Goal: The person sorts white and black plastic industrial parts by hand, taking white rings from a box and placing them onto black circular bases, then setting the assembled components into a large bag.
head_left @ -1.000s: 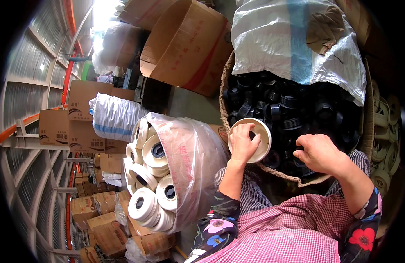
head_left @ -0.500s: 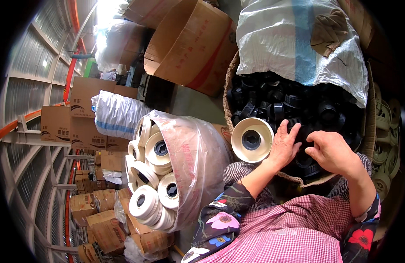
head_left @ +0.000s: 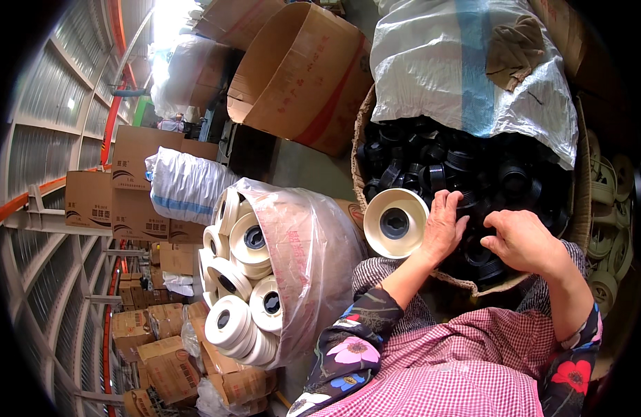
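Observation:
My left hand (head_left: pixel 442 229) reaches over the near edge of a large carton (head_left: pixel 363 132) with its fingers stretched out. Against its outer side sits a cream round plastic part (head_left: pixel 376 233) with a black hub in the middle, tilted up at the carton's rim. How that part is supported is hidden. To the right, my right hand (head_left: pixel 525 240) hangs over the same carton, its fingers curled under and the thumb near the bent index finger. Anything inside its curl is hidden. Many black ribbed plastic fittings (head_left: pixel 460 161) fill the carton below both hands.
A white woven sack (head_left: pixel 431 76) with a brown cloth (head_left: pixel 515 52) covers the carton's far part. On the left, a clear plastic bag (head_left: pixel 313 260) holds cream parts (head_left: pixel 230 323). An opened carton (head_left: pixel 306 83) and stacked boxes (head_left: pixel 136 160) stand beyond. More cream parts (head_left: pixel 604 288) lie at right.
The view has shifted slightly. My left hand's fingers have drawn closer together, and the cream part stays beside it. My right hand keeps its curled pose.

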Tool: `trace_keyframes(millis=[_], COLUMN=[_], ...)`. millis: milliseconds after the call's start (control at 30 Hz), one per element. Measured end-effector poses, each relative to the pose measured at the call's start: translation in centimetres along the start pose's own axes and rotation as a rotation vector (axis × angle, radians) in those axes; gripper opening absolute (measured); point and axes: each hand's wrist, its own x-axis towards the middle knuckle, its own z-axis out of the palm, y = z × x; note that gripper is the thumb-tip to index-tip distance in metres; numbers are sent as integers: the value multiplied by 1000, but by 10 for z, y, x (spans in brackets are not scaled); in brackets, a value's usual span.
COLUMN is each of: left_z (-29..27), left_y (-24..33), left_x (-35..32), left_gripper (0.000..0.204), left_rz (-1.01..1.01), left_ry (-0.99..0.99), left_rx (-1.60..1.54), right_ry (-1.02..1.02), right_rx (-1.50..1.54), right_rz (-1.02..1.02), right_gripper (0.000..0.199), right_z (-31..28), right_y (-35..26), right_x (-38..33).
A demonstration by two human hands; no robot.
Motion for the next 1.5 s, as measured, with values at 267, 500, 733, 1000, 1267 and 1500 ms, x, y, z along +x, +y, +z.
trace_keyframes(millis=[267,500,733,1000,1267,1500], left_z=[0,-3,-3,-55,-48,-42], left_y=[-1,-8,-5,-8,-25,-26], left_x=[-2,-4,5,-6,-15,-9], left_gripper=[49,38,27,18,27,64], left_rz=[-18,1,209,40,-64,-178], left_ry=[-21,10,47,94,29,-49], left_rx=[18,46,209,183,46,50], right_ry=[-30,-52,-130,-154,-131,-24], right_rx=[-56,-75,-101,-115,-96,-32], right_rz=[-1,36,79,-49,-79,-171], right_gripper=[29,29,30,35,35,31], right_z=[4,9,8,18,25,14], right_y=[4,1,2,-18,-16,-23], right_x=[3,12,21,50,49,28])
